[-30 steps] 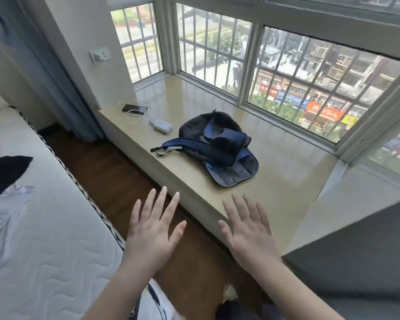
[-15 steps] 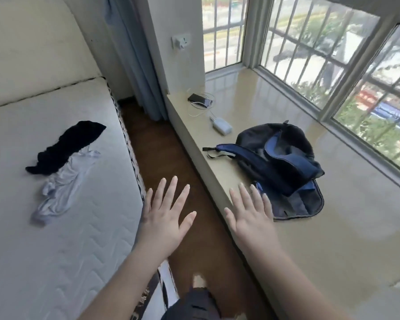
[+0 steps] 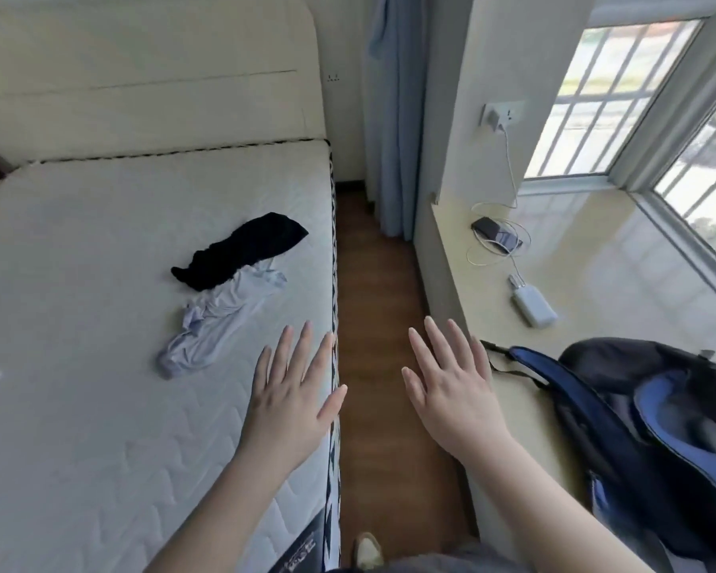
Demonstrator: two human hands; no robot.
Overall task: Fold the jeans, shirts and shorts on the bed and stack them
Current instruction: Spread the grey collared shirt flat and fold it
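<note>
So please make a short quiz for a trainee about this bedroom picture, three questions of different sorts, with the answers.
1. True or false: the left hand is holding the black garment.
2. Which lies nearer the hands: A) the black garment, B) the pale garment?
3. Fill in: the backpack lies on the window ____.

Key: 1 false, both hands are open, the right hand too. 2 B. 3 ledge.

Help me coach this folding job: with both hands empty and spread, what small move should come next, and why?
Probably reach the left hand forward to the crumpled white garment, the nearer piece on the mattress. Both hands are open and hold nothing; the right hand is over the floor gap, off the bed. The black garment lies farther, touching the white one, neither yet folded.
</note>
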